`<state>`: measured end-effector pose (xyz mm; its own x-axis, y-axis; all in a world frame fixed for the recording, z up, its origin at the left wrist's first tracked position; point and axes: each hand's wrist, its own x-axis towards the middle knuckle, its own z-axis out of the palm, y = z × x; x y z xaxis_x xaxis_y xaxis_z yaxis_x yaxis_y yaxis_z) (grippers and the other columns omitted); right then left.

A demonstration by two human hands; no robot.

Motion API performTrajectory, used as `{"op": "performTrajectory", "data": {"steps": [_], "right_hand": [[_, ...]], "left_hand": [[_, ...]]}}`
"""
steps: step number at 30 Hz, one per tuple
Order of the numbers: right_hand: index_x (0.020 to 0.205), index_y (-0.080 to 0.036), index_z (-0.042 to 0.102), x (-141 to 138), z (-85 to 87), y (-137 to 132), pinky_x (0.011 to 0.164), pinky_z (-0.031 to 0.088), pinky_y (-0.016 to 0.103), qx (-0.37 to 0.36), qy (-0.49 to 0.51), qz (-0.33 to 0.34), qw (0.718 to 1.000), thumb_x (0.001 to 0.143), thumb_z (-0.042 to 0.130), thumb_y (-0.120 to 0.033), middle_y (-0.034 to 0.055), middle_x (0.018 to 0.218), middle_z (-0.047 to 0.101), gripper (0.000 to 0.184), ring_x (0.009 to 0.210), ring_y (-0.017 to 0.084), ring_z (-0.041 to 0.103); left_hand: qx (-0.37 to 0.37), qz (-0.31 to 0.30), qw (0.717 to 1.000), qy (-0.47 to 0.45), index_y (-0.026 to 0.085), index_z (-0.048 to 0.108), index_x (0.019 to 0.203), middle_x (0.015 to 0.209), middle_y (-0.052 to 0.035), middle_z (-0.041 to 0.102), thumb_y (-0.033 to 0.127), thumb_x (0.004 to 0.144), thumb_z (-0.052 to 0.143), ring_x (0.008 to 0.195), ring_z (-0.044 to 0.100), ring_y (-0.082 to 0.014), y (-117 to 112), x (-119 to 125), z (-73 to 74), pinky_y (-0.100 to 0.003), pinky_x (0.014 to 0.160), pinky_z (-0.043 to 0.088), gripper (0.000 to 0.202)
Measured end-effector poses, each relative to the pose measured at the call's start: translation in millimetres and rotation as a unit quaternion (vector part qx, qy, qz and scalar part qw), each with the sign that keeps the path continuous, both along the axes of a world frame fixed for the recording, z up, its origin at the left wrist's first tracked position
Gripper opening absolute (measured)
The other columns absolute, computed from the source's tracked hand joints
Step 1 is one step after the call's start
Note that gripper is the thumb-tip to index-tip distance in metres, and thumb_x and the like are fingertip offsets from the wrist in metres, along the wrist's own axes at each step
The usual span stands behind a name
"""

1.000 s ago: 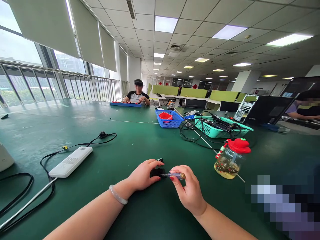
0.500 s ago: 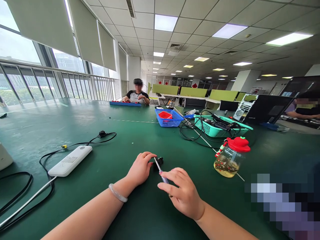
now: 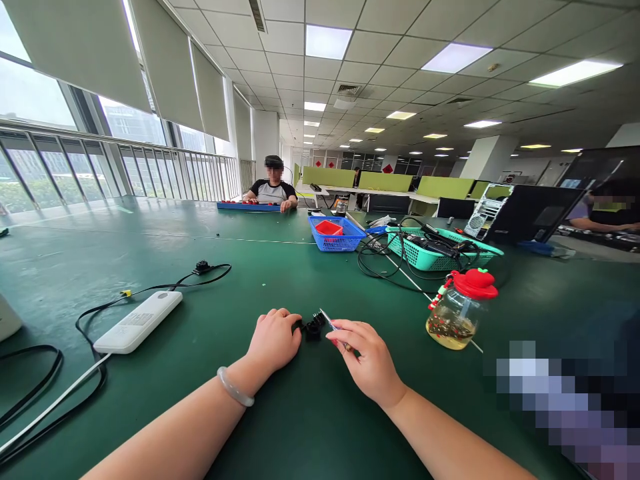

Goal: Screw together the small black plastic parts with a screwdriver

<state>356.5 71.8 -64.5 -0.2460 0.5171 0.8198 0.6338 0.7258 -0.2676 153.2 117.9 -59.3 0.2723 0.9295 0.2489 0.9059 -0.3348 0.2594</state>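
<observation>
My left hand (image 3: 274,341) rests on the green table (image 3: 250,267) with its fingers curled onto a small black part (image 3: 313,327). My right hand (image 3: 365,360) pinches a small screwdriver (image 3: 334,328), whose metal tip points up and left toward the black part. A pale bangle sits on my left wrist. The black part is partly hidden behind my left fingers.
A white power strip (image 3: 133,321) with black cables lies to the left. A glass jar with a red lid (image 3: 459,311) stands to the right. Farther back are a blue basket (image 3: 336,235) and a teal basket (image 3: 440,250) with cables. One person sits at the far end, another at right.
My right hand turned the screwdriver from lying sideways against the part to pointing up-left, then moved it forward beside the part. My left hand shifted slightly forward and curled tighter.
</observation>
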Motion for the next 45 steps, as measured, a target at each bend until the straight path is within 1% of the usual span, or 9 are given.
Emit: {"op": "performTrajectory", "data": {"steps": [3, 5, 8, 11, 14, 20, 25, 40, 45], "right_hand": [[0.097, -0.027, 0.07, -0.8, -0.7, -0.3, 0.08, 0.056, 0.037, -0.008, -0.003, 0.007, 1.0, 0.087, 0.054, -0.009, 0.0035, 0.104, 0.071, 0.026, 0.092, 0.019, 0.067], [0.097, -0.028, 0.07, -0.6, -1.0, 0.0, 0.08, 0.056, 0.037, -0.014, -0.001, 0.004, 1.0, 0.088, 0.054, -0.01, 0.0034, 0.104, 0.071, 0.026, 0.092, 0.019, 0.067], [0.098, -0.028, 0.07, 0.2, -1.0, 0.9, 0.081, 0.056, 0.037, -0.024, 0.005, -0.002, 1.0, 0.088, 0.054, -0.011, 0.0032, 0.104, 0.072, 0.025, 0.092, 0.019, 0.067], [0.098, -0.027, 0.069, 0.8, -0.7, 1.6, 0.083, 0.056, 0.038, -0.032, 0.007, -0.001, 0.999, 0.088, 0.054, -0.012, 0.0032, 0.104, 0.072, 0.024, 0.094, 0.019, 0.067], [0.098, -0.027, 0.069, 0.9, -1.0, 2.0, 0.083, 0.056, 0.038, -0.035, 0.01, 0.001, 0.999, 0.089, 0.054, -0.012, 0.003, 0.104, 0.072, 0.024, 0.094, 0.019, 0.067], [0.098, -0.027, 0.069, 1.6, -2.2, 2.7, 0.083, 0.056, 0.037, -0.051, 0.018, -0.006, 0.998, 0.088, 0.054, -0.012, 0.003, 0.104, 0.072, 0.023, 0.095, 0.019, 0.067], [0.096, -0.027, 0.07, 1.2, -1.5, 3.0, 0.081, 0.058, 0.036, -0.059, 0.034, -0.008, 0.998, 0.089, 0.053, -0.014, 0.0038, 0.103, 0.072, 0.022, 0.094, 0.019, 0.068], [0.095, -0.026, 0.07, -0.7, -0.5, 3.0, 0.082, 0.056, 0.037, -0.065, 0.038, -0.008, 0.997, 0.088, 0.055, -0.013, 0.0041, 0.102, 0.072, 0.021, 0.093, 0.02, 0.067], [0.097, -0.026, 0.069, -3.5, 3.6, -2.3, 0.081, 0.054, 0.037, -0.047, 0.024, 0.025, 0.998, 0.087, 0.056, -0.013, 0.0034, 0.098, 0.072, 0.021, 0.09, 0.019, 0.066]], "left_hand": [[0.005, 0.018, 1.0, 0.01, 0.026, 0.067, 0.112, 0.106, -0.0094, 0.066, 0.028, 0.086, 0.044, 0.102, 0.058, -0.0285, -1.2, 1.2, 0.0, -0.048, 0.091, 0.042, 0.035], [0.015, 0.003, 1.0, -0.009, 0.026, 0.064, 0.117, 0.113, -0.0096, 0.063, 0.029, 0.088, 0.042, 0.108, 0.055, -0.0287, -1.6, 1.3, -1.1, -0.049, 0.095, 0.041, 0.036], [0.019, -0.096, 0.994, -0.057, 0.028, 0.053, 0.13, 0.129, -0.0081, 0.055, 0.033, 0.089, 0.044, 0.12, 0.047, -0.027, -2.9, 1.0, -3.4, -0.048, 0.105, 0.037, 0.042], [-0.008, -0.202, 0.977, -0.066, 0.033, 0.048, 0.134, 0.136, -0.0063, 0.05, 0.04, 0.088, 0.05, 0.128, 0.04, -0.0267, -5.0, 0.6, -5.2, -0.048, 0.111, 0.033, 0.046], [-0.03, -0.233, 0.971, -0.054, 0.032, 0.052, 0.127, 0.137, -0.0059, 0.049, 0.041, 0.087, 0.054, 0.128, 0.04, -0.0274, -6.2, 0.9, -5.6, -0.05, 0.111, 0.032, 0.042], [-0.015, -0.145, 0.989, -0.031, 0.03, 0.059, 0.11, 0.124, -0.0044, 0.058, 0.032, 0.086, 0.052, 0.115, 0.05, -0.0261, -3.9, 1.6, -3.4, -0.048, 0.1, 0.039, 0.025], [-0.015, -0.057, 0.998, -0.016, 0.031, 0.058, 0.112, 0.122, -0.0059, 0.058, 0.029, 0.087, 0.048, 0.112, 0.052, -0.0273, -1.6, 0.8, -3.1, -0.049, 0.097, 0.039, 0.027], [-0.014, -0.051, 0.997, -0.056, 0.035, 0.059, 0.119, 0.107, -0.0061, 0.057, 0.035, 0.088, 0.048, 0.102, 0.054, -0.0254, 3.4, -2.6, -7.9, -0.045, 0.094, 0.043, 0.033], [0.002, -0.064, 0.994, -0.085, 0.03, 0.065, 0.108, 0.098, -0.0056, 0.054, 0.04, 0.088, 0.05, 0.095, 0.054, -0.0232, 3.8, -2.1, -6.1, -0.04, 0.09, 0.046, 0.027]]}}
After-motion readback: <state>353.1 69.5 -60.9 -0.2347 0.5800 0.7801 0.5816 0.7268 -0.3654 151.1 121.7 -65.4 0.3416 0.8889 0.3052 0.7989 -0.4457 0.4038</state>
